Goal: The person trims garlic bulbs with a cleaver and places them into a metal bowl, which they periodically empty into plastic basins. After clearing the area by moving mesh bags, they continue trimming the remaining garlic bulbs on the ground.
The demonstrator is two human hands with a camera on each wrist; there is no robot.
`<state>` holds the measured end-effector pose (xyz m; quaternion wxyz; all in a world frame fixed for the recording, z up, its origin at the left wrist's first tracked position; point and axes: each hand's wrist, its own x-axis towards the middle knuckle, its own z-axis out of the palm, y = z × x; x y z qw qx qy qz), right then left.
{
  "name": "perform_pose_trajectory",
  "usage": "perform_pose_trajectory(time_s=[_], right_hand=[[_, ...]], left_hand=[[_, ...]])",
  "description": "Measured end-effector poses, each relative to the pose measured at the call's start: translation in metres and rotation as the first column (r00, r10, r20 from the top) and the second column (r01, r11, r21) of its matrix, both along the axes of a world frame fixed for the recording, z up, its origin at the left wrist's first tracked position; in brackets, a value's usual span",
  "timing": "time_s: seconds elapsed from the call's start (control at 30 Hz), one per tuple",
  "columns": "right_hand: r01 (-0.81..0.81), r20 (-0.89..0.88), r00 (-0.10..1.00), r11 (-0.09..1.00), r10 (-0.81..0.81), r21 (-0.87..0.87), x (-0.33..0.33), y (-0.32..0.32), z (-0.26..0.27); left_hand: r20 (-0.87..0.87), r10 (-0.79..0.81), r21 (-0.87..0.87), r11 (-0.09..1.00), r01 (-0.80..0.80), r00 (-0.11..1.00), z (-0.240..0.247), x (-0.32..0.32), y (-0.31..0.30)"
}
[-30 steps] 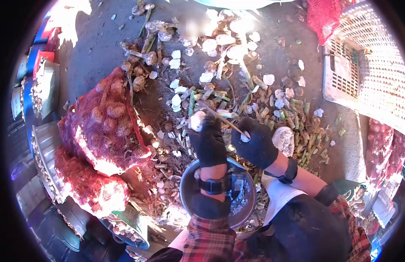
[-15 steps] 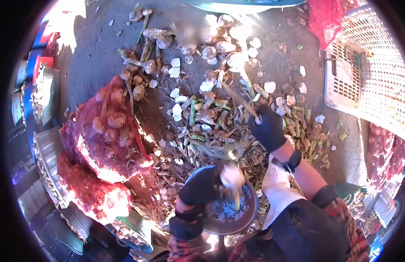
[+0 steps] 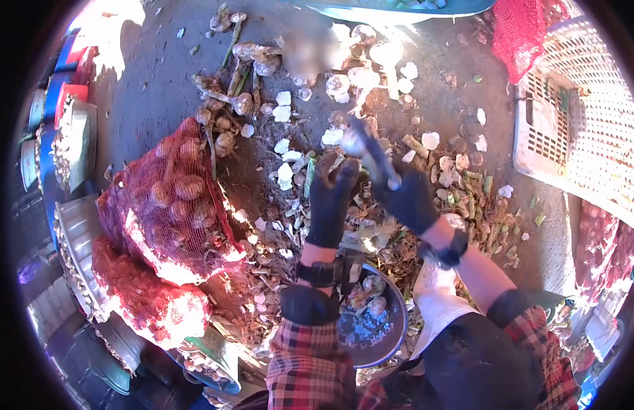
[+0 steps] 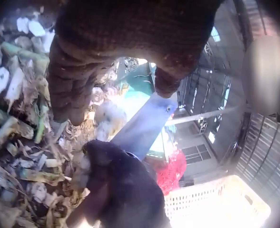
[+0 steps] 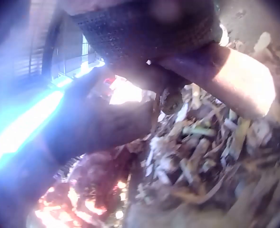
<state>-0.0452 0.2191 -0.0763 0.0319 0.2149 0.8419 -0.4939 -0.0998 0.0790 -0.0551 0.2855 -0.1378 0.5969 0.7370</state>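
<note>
The right hand [image 3: 411, 203] gripped a knife [image 3: 378, 160] slanting forward-left by a pale bulb [image 3: 352, 142] beyond the half-curled, seemingly empty left hand [image 3: 330, 206].

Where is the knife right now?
In the head view, the right hand grips the knife, just right of the left hand, above scattered garlic scraps.
</note>
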Motion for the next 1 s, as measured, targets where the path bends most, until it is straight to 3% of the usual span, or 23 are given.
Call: perform_pose_trajectory(time_s=[0.03,0.07,0.1,0.13,0.2,0.23,0.27,0.3,0.37,0.43,0.53,0.57,0.63,0.67,0.7,0.73,0.8,0.87,0.93,0.97,1.0], right_hand=[[-0.004,0.003,1.000,1.000,0.004,-0.003,0.012,-0.008,0.011],[-0.020,-0.045,0.999,0.993,0.015,-0.114,0.024,-0.014,0.026],[-0.042,-0.095,0.995,0.974,0.021,-0.221,0.029,-0.016,0.035],[-0.043,-0.096,0.995,0.974,0.022,-0.221,0.030,-0.013,0.038],[-0.122,-0.076,0.991,0.986,0.114,-0.117,0.038,-0.003,0.040],[-0.162,-0.052,0.985,0.987,0.162,0.003,0.040,0.002,0.041],[-0.164,-0.053,0.985,0.986,0.164,0.003,0.041,0.003,0.043],[-0.235,-0.161,0.953,0.962,0.257,0.142,0.039,0.006,0.050],[-0.341,-0.256,0.859,0.868,0.444,0.361,0.037,0.009,0.062],[-0.354,-0.236,0.855,0.852,0.463,0.386,0.037,0.004,0.068],[-0.379,-0.247,0.837,0.843,0.488,0.382,0.041,0.005,0.068],[-0.402,-0.228,0.832,0.832,0.506,0.382,0.043,0.006,0.066],[-0.423,-0.206,0.828,0.822,0.522,0.382,0.047,0.008,0.058],[-0.413,-0.229,0.822,0.823,0.521,0.389,0.048,0.010,0.053],[-0.402,-0.254,0.816,0.825,0.520,0.396,0.048,0.011,0.048],[-0.402,-0.254,0.816,0.826,0.519,0.395,0.049,0.012,0.043],[-0.391,-0.330,0.792,0.842,0.514,0.372,0.052,0.014,0.032],[-0.330,-0.384,0.787,0.856,0.483,0.399,0.055,0.016,0.010],[-0.255,-0.438,0.783,0.871,0.442,0.421,0.063,0.032,-0.026],[-0.197,-0.264,0.935,0.965,0.238,0.175,0.077,0.052,-0.052],[-0.146,-0.165,0.973,0.984,0.161,0.102,0.071,0.054,-0.046]], left_hand=[[-0.058,-0.107,0.063,0.992,0.111,0.993,-0.012,-0.003,-0.004],[-0.054,-0.106,0.060,0.992,0.109,0.993,-0.010,0.001,-0.005],[-0.011,-0.041,0.163,0.986,0.043,0.999,-0.004,0.005,-0.005],[0.035,0.019,0.262,0.965,-0.028,0.999,0.002,0.008,-0.005],[0.041,0.047,0.285,0.957,-0.057,0.998,0.012,0.019,-0.014],[-0.146,0.017,0.133,0.991,0.002,0.989,0.012,0.024,-0.020],[-0.321,-0.041,-0.030,0.999,0.033,0.946,0.010,0.028,-0.026],[-0.467,-0.336,-0.401,0.905,0.142,0.818,0.001,0.031,-0.042],[-0.694,-0.605,-0.584,0.790,0.186,0.390,-0.014,0.042,-0.052],[-0.576,-0.644,-0.658,0.731,0.181,0.503,-0.015,0.063,-0.058],[-0.526,-0.754,-0.758,0.625,0.185,0.395,-0.027,0.075,-0.074],[-0.470,-0.468,-0.368,0.875,0.316,0.748,-0.040,0.084,-0.081],[-0.247,-0.175,-0.048,0.985,0.169,0.953,-0.047,0.086,-0.078],[-0.110,-0.009,0.090,0.996,0.019,0.994,-0.051,0.088,-0.076],[-0.401,-0.236,-0.095,0.972,0.216,0.885,-0.053,0.085,-0.081],[-0.527,-0.364,-0.233,0.931,0.282,0.768,-0.032,0.078,-0.074],[-0.700,-0.554,-0.494,0.831,0.254,0.450,0.011,0.064,-0.059],[-0.606,-0.573,-0.509,0.812,0.286,0.551,0.028,0.065,-0.049],[-0.608,-0.444,-0.405,0.887,0.224,0.658,0.054,0.069,-0.032],[-0.548,-0.523,-0.423,0.847,0.323,0.653,0.068,0.065,-0.036],[-0.497,-0.578,-0.437,0.811,0.388,0.648,0.076,0.059,-0.040]])
